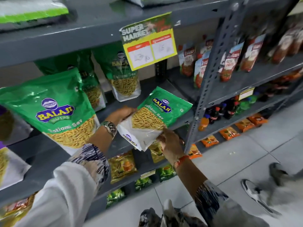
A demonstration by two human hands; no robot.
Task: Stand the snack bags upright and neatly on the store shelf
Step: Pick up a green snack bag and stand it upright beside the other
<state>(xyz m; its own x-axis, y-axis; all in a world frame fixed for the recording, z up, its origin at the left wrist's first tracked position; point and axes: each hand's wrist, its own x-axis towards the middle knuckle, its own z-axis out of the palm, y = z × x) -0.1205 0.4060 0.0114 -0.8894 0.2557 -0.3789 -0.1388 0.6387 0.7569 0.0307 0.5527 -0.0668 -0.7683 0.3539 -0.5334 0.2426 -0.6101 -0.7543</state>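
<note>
Hands: left hand [122, 113] and right hand [170, 141] both clamped on tilted snack bag [157, 115].
Handling: light, crinkly, slippery; best gripped at its side edges.

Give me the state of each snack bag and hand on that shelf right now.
held bag: tilted, top leaning right, gripped by both hands
left hand: gripping its left edge
right hand: gripping its bottom corner
front-left bag: leaning, not straight
back bag: standing upright
price sign: hanging from the upper shelf edge

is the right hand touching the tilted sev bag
Touching. The head view shows the right hand gripping the lower white edge of the tilted sev bag, fingers pressed against it.
</note>
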